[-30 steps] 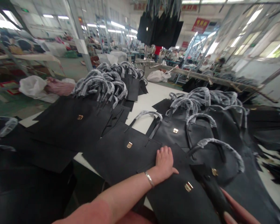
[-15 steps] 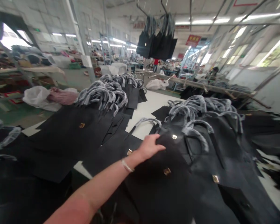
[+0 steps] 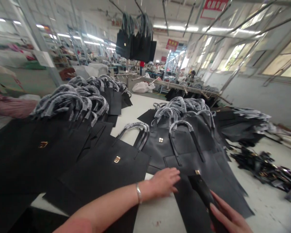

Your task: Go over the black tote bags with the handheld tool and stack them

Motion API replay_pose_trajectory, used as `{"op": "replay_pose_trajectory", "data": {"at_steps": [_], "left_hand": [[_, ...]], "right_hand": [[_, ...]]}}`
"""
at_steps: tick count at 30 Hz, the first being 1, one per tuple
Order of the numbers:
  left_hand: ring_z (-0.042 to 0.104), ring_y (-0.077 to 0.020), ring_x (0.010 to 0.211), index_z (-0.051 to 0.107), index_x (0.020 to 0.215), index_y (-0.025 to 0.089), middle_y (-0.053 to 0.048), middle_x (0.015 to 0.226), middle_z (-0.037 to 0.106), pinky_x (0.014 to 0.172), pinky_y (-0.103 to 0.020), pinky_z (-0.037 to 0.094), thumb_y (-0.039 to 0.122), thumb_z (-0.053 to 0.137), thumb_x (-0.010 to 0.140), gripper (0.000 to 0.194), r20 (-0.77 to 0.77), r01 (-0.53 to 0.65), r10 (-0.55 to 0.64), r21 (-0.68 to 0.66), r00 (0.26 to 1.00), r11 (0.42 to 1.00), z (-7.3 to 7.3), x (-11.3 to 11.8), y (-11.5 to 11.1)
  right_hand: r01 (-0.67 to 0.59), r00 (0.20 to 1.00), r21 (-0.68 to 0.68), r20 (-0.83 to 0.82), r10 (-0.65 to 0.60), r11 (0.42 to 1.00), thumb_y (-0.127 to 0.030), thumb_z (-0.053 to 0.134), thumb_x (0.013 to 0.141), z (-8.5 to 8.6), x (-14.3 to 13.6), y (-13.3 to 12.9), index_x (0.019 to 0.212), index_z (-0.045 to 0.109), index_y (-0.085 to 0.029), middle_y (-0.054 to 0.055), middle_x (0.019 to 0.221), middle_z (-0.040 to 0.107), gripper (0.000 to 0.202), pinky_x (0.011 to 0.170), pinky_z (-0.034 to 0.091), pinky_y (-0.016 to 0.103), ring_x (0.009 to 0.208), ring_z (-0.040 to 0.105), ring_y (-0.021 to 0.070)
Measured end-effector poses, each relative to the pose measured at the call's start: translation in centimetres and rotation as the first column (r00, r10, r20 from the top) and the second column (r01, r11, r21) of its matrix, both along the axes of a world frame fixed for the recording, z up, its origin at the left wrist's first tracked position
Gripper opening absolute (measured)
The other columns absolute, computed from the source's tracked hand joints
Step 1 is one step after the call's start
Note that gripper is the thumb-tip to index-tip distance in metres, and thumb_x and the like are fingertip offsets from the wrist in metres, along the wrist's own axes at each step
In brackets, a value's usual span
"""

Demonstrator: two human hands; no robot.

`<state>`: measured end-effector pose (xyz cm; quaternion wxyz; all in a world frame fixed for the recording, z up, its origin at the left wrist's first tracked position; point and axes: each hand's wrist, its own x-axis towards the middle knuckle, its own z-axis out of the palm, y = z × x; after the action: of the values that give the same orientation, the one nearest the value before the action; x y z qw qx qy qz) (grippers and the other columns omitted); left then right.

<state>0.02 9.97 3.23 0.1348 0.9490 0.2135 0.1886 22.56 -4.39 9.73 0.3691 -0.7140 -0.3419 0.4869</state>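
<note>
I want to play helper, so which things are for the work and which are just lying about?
In the work:
- black strip in the right hand
- black bags near the left hand

Just lying about, it seems:
- pink cloth at the left
- white sack far back

One view, worn on the head. Position: above the near edge of the work area, at the wearer's eye level. Direction: forward and down, along the counter (image 3: pixel 157 210). Field: wide; posts at both sides lean, converging toward the bottom. Nearest, along the lower edge: both forearms, entering from below, with the left hand (image 3: pixel 166 181) low and near centre, the right hand (image 3: pixel 225 210) and its black flap (image 3: pixel 201 191) at lower right. Middle distance: handbags (image 3: pixel 104 168) on the counter, seen obliquely from above. Far: hanging bags (image 3: pixel 135 45) at top centre, workshop behind, windows (image 3: pixel 235 58) upper right.
</note>
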Motion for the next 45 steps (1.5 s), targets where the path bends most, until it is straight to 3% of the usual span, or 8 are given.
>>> {"op": "replay_pose_trajectory", "data": {"at_steps": [4, 10, 16, 22, 27, 31, 36, 45], "left_hand": [[0.029, -0.0256, 0.137, 0.041, 0.135, 0.017, -0.011, 0.147, 0.034, 0.111, -0.044, 0.028, 0.039, 0.037, 0.095, 0.046, -0.023, 0.071, -0.070, 0.036, 0.997, 0.997, -2.4, 3.3, -3.7], [0.031, -0.0246, 0.136, 0.043, 0.135, 0.018, -0.009, 0.145, 0.038, 0.110, -0.043, 0.029, 0.036, 0.036, 0.095, 0.044, -0.042, 0.043, -0.041, 0.057, 0.998, 0.997, -1.6, 2.4, -3.8], [0.031, -0.0234, 0.136, 0.044, 0.133, 0.017, -0.008, 0.145, 0.038, 0.111, -0.041, 0.027, 0.036, 0.033, 0.095, 0.044, -0.008, 0.029, -0.028, 0.082, 1.000, 0.996, -1.5, 2.5, -3.7], [0.033, -0.0232, 0.135, 0.047, 0.131, 0.017, -0.007, 0.143, 0.040, 0.111, -0.040, 0.027, 0.033, 0.032, 0.094, 0.042, -0.057, 0.070, -0.067, 0.058, 0.996, 0.996, -1.6, 2.3, -3.6], [0.036, -0.0206, 0.133, 0.050, 0.128, 0.020, -0.005, 0.142, 0.042, 0.110, -0.036, 0.029, 0.034, 0.038, 0.091, 0.041, -0.075, 0.095, -0.091, 0.057, 0.993, 0.994, -2.2, 1.7, -4.6], [0.034, -0.0222, 0.134, 0.052, 0.125, 0.019, -0.006, 0.141, 0.042, 0.111, -0.036, 0.028, 0.035, 0.041, 0.090, 0.040, -0.086, 0.110, -0.103, 0.076, 0.991, 0.991, -2.9, 1.2, -5.5], [0.030, -0.0236, 0.137, 0.052, 0.123, 0.019, -0.005, 0.140, 0.042, 0.112, -0.036, 0.026, 0.033, 0.040, 0.090, 0.038, -0.095, 0.121, -0.113, 0.077, 0.989, 0.990, -2.8, 1.1, -5.7], [0.036, -0.0215, 0.132, 0.051, 0.125, 0.019, -0.006, 0.141, 0.041, 0.112, -0.034, 0.026, 0.033, 0.038, 0.091, 0.039, -0.091, 0.113, -0.105, 0.078, 0.990, 0.991, -2.3, 0.7, -5.7]], "right_hand": [[-0.088, 0.996, 0.004, -0.016, 0.088, 0.996, -0.053, 0.066, 0.076, 0.6, -0.5, 5.7, 0.143, 0.033, -0.014, -0.004, 0.049, 0.061, 0.084, 0.043, 0.043, 0.026, 0.044, 0.059, 0.0179], [-0.093, 0.995, 0.020, -0.036, 0.094, 0.995, -0.043, 0.069, 0.075, 1.2, -1.4, 11.4, 0.140, 0.040, -0.017, -0.001, 0.066, 0.066, 0.075, 0.041, 0.045, 0.026, 0.045, 0.059, 0.0153], [-0.093, 0.995, -0.051, -0.029, 0.092, 0.994, -0.050, 0.070, 0.070, 0.9, -1.0, 10.4, 0.138, 0.043, -0.015, 0.001, 0.066, 0.068, 0.081, 0.038, 0.043, 0.026, 0.042, 0.058, 0.0162], [-0.082, 0.990, 0.083, 0.122, 0.071, 0.993, -0.046, 0.070, 0.072, 1.5, -2.3, 12.0, 0.141, 0.039, -0.014, -0.005, 0.049, 0.060, 0.083, 0.043, 0.043, 0.025, 0.044, 0.057, 0.0160], [-0.216, 0.973, -0.080, 0.064, 0.221, 0.973, -0.051, 0.067, 0.074, 3.1, -2.3, 9.1, 0.143, 0.036, -0.014, -0.002, 0.053, 0.064, 0.085, 0.043, 0.043, 0.025, 0.046, 0.059, 0.0175], [-0.313, 0.949, -0.174, -0.036, 0.312, 0.933, -0.052, 0.067, 0.073, 2.3, -3.6, 7.8, 0.144, 0.034, -0.012, -0.001, 0.056, 0.066, 0.088, 0.041, 0.042, 0.025, 0.042, 0.057, 0.0160], [-0.263, 0.965, -0.114, -0.042, 0.260, 0.958, -0.049, 0.070, 0.070, 1.2, -5.6, 10.1, 0.141, 0.041, -0.016, -0.002, 0.061, 0.066, 0.084, 0.041, 0.044, 0.025, 0.042, 0.056, 0.0140], [-0.287, 0.957, -0.239, -0.028, 0.289, 0.928, -0.055, 0.068, 0.070, 0.8, -3.3, 7.2, 0.144, 0.035, -0.015, -0.002, 0.058, 0.064, 0.091, 0.037, 0.041, 0.024, 0.041, 0.058, 0.0158]]}}
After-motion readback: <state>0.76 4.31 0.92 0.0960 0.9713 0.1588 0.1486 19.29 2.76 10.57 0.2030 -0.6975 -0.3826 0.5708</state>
